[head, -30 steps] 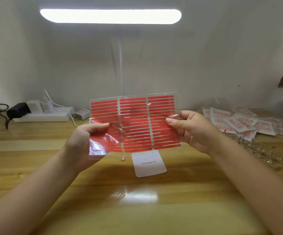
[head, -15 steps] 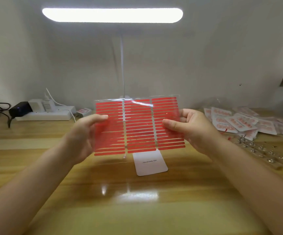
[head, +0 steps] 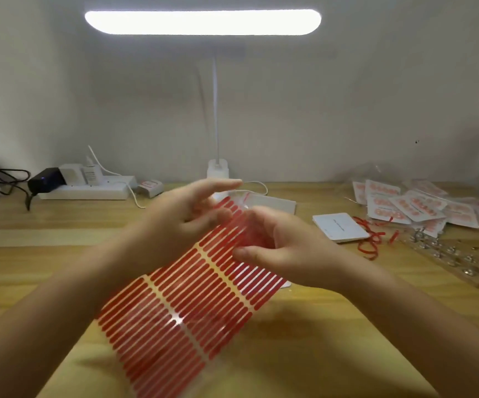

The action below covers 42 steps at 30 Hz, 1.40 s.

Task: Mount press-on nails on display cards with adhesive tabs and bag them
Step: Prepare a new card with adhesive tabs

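A clear sheet of red adhesive strips (head: 192,305) hangs tilted over the wooden desk (head: 31,254), its near end low toward me. My right hand (head: 284,248) pinches its far right part, thumb on top. My left hand (head: 181,222) meets the sheet's far edge with its lower fingers while the index finger points straight out; it is blurred. A corner of a white display card (head: 287,283) peeks out below the sheet. A stack of white cards (head: 340,227) lies to the right. Bagged nail sets (head: 410,208) are piled at the back right.
A clear strip carrying several nails (head: 459,261) lies at the right, with loose red strips (head: 371,241) beside the cards. A power strip with plugs and cables (head: 89,191) sits at the back left. The lamp's base (head: 218,170) stands at the back centre under the bright lamp bar (head: 204,23).
The sheet went from upright and facing me to tilted flat, near end toward me. Both hands shifted to its far end. My view dropped and now takes in the card stack.
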Available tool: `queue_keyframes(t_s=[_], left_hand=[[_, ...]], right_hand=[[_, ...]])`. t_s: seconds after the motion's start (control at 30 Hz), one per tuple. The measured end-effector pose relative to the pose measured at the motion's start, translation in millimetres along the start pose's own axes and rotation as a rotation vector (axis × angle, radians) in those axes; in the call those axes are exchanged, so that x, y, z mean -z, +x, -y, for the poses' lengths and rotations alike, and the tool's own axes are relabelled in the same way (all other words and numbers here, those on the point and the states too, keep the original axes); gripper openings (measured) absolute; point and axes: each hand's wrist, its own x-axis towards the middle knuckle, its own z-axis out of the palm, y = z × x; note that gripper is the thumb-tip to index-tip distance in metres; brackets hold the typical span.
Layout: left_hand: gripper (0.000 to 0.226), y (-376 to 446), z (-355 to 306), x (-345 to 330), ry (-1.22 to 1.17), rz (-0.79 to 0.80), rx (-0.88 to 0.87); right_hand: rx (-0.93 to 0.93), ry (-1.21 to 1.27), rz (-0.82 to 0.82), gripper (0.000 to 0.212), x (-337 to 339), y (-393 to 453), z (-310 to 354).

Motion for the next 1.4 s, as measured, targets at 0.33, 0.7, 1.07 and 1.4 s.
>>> queue_keyframes(t_s=[0.33, 0.7, 1.07, 1.4], left_hand=[[0.035, 3.7, 18.7, 4.9, -0.299, -0.457, 0.203], [0.040, -6.4, 3.3, -24.0, 0.500, -0.287, -0.343], [0.029, -8.6, 9.6, -20.5, 0.611, -0.488, -0.352], [0.025, -3.1, 7.1, -23.3, 0.153, -0.534, -0.136]], right_hand=[[-0.209, 0.410, -0.456, 0.035, 22.3, 8.3, -23.1], [0.024, 0.332, -0.317, 0.016, -1.9, 5.6, -10.1], [0.029, 0.248, -0.305, 0.017, -8.5, 4.2, -3.8], [-0.160, 0.280, -0.211, 0.014, -16.2, 4.7, -6.8]])
